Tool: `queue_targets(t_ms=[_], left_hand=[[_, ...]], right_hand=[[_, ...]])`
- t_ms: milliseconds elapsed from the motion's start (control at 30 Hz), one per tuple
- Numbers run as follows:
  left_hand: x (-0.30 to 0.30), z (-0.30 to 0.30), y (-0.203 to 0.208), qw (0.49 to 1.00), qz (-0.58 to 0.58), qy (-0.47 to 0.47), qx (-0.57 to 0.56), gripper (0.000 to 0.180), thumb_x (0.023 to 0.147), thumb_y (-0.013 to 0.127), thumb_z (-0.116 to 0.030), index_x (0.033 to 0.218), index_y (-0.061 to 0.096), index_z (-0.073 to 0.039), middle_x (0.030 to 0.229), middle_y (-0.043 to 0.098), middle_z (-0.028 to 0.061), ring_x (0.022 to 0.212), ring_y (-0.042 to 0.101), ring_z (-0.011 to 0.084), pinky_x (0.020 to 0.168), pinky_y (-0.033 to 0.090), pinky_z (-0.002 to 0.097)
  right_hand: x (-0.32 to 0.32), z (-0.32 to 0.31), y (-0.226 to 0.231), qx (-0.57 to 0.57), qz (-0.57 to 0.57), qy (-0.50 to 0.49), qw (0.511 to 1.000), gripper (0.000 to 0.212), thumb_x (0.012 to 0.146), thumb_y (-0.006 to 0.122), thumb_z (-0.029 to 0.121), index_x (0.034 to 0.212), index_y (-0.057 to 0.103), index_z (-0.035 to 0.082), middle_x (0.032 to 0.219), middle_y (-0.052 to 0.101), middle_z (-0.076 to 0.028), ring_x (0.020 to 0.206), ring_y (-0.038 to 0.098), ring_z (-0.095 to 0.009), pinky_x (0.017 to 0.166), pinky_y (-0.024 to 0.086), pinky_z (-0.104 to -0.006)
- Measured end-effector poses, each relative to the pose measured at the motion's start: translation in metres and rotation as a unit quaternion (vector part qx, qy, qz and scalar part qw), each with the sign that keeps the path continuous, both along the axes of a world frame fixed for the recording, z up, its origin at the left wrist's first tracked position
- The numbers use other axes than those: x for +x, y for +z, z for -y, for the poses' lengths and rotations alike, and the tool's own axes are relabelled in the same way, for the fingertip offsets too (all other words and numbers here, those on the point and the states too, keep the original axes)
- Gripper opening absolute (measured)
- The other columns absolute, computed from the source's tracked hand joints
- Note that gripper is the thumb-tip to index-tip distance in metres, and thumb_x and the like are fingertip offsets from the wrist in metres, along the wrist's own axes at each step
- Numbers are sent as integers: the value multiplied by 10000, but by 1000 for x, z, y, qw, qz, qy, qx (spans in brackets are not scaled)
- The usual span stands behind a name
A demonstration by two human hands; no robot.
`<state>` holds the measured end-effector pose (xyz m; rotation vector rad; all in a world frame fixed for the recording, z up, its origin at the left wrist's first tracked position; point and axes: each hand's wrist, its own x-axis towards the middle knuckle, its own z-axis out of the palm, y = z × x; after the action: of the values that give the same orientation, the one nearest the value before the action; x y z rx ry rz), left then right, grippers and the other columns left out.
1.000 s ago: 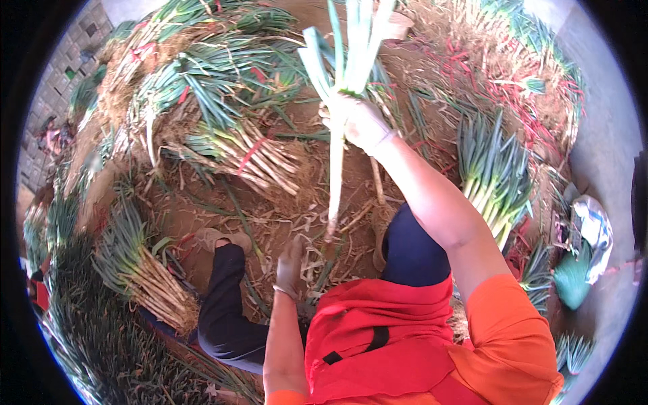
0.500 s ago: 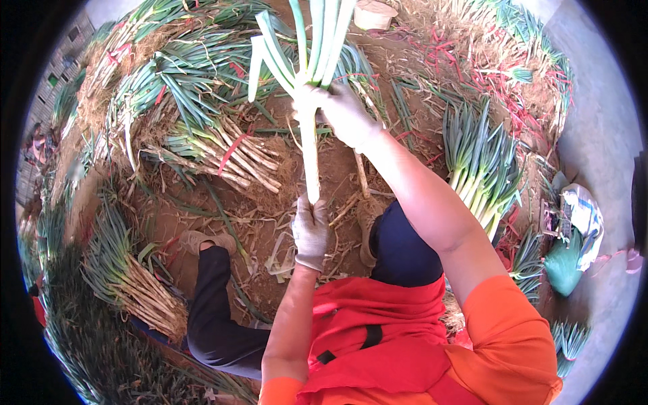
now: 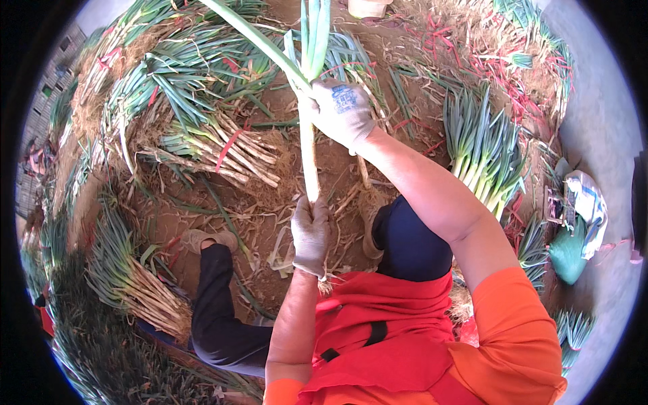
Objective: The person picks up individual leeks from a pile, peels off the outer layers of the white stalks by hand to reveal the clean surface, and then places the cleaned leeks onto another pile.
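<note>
A long green onion [image 3: 308, 152] stands nearly upright in front of me, its green leaves fanning out at the top. My right hand [image 3: 342, 113], in a pale work glove with a blue print on its back, is closed round it just below where the leaves part. Lower down, my left hand [image 3: 310, 236], gloved too, grips the white stem, and some roots show below its wrist. One leaf slants away to the upper left.
A bundle of green onions [image 3: 226, 152] tied with red tape lies to the left beyond my hands. More bundles rest at lower left [image 3: 145, 287] and at right [image 3: 482, 152]. Loose red tape [image 3: 520, 101] and dry leaves litter the soil. A green bag [image 3: 569, 253] sits far right.
My right hand has turned so its back faces up, and the leaves now spread differently, one bent toward the left. My left hand stays on the lower stem.
</note>
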<state>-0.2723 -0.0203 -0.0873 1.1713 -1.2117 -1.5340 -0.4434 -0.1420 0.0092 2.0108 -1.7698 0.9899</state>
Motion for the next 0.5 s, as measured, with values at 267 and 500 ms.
queue_targets(t_ms=[267, 500], left_hand=[[10, 4, 20, 992, -29, -19, 120, 202, 980, 535, -257, 923, 544, -63, 666, 516, -13, 474, 438, 64, 414, 343, 228], [24, 41, 10, 995, -44, -53, 76, 271, 979, 536, -238, 1131, 505, -16, 726, 570, 11, 537, 554, 87, 478, 483, 237]], right_hand=[[9, -12, 2, 27, -103, 34, 994, 152, 768, 664, 243, 808, 608, 107, 715, 642, -57, 588, 642, -239, 515, 511, -370], [47, -41, -12, 343, -81, 222, 909, 207, 819, 656, 301, 765, 695, 105, 600, 631, -72, 494, 628, -231, 484, 508, -356]])
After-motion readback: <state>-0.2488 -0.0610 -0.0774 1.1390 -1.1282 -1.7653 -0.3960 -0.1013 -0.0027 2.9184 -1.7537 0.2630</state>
